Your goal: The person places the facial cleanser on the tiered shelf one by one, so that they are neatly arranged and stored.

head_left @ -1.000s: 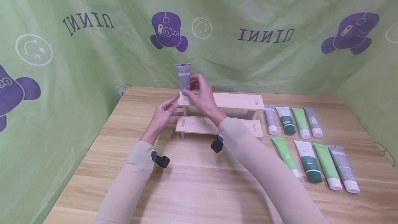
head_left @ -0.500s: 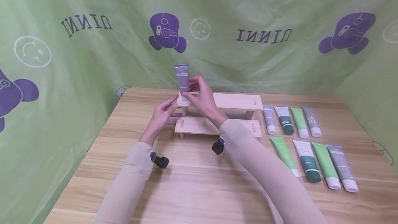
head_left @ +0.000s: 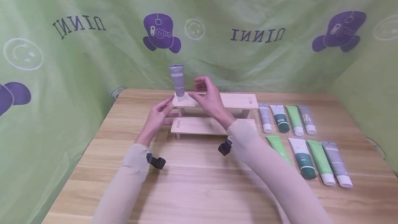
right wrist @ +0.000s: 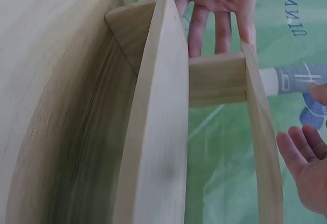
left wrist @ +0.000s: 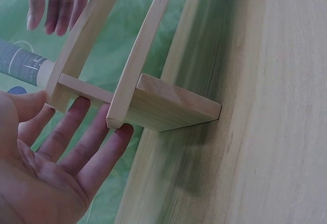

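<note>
A grey squeeze tube (head_left: 178, 81) stands upright on its white cap at the left end of the upper step of a two-tier wooden stand (head_left: 230, 100). Just right of the tube, my right hand (head_left: 211, 99) hovers over that step, fingers relaxed and apart from it. My left hand (head_left: 157, 118) is at the stand's left end, its fingers spread. In the left wrist view, the left fingertips (left wrist: 121, 131) touch the ends of the wooden boards, and the thumb lies near the upper board. The right wrist view shows the tube's white cap (right wrist: 269, 81) against the upper board.
Right of the stand, several tubes lie flat in two rows on the wooden table (head_left: 192, 186): a green tube (head_left: 321, 161), a white and dark green tube (head_left: 302, 158) and grey ones among them. A green printed curtain (head_left: 217, 58) hangs behind and at the sides.
My right hand has let go of the grey tube and drawn back to the right; the tube stands by itself. My left hand stays at the stand's left end. The view has shifted slightly.
</note>
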Tool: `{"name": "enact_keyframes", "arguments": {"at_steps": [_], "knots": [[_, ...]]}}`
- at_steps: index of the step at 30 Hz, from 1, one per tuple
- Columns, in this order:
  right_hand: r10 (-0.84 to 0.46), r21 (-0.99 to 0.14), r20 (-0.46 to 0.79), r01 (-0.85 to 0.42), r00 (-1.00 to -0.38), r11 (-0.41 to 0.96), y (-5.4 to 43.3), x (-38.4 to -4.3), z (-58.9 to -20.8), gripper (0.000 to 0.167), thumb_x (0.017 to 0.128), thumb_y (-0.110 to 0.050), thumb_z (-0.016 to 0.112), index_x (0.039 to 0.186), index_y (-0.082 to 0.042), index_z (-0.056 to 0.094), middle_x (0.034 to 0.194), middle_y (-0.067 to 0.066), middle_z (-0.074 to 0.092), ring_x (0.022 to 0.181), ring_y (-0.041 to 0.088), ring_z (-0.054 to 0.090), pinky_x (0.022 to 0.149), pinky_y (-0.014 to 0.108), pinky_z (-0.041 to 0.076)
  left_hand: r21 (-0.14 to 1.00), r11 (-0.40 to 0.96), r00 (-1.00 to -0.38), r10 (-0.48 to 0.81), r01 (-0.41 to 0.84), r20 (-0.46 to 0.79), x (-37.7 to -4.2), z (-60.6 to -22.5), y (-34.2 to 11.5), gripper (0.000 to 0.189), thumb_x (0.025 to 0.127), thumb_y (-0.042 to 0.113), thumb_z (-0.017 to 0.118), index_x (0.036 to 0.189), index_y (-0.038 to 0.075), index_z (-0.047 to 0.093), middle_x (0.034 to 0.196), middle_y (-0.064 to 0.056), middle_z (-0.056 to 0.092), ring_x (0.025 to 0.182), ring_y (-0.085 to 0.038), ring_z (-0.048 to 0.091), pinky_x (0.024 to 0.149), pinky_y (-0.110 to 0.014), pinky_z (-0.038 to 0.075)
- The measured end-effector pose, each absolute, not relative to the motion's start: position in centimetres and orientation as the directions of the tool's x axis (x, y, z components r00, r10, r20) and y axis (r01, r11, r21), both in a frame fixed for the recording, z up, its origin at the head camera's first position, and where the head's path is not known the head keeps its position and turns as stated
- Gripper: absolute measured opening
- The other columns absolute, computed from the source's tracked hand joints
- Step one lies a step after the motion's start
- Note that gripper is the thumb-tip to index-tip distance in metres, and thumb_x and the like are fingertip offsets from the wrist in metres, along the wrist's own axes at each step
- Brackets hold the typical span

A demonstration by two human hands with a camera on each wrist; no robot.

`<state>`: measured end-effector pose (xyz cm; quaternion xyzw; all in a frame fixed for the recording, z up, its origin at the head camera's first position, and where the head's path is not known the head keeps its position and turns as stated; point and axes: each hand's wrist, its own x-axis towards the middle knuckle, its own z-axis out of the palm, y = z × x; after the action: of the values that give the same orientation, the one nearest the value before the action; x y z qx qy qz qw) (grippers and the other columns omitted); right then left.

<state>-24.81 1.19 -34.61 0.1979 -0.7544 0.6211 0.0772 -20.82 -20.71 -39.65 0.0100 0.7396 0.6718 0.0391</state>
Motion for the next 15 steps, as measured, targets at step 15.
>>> {"name": "enact_keyframes", "arguments": {"at_steps": [15], "knots": [[-0.097,-0.917,0.381,-0.389,-0.92,0.084,9.0,-23.1,-34.3,0.047,0.087,-0.002,0.078,0.127,0.003,0.055,0.116,0.017,0.063,0.109,0.033,0.063,0.088,0.03,0.059,0.996,0.086,-0.996,0.079,-0.022,-0.029,-21.0,-39.7,-20.6,0.049,0.106,0.026,0.053,0.154,0.026,0.042,0.142,-0.023,0.052,0.114,-0.044,0.063,0.088,-0.055,0.059]]}}
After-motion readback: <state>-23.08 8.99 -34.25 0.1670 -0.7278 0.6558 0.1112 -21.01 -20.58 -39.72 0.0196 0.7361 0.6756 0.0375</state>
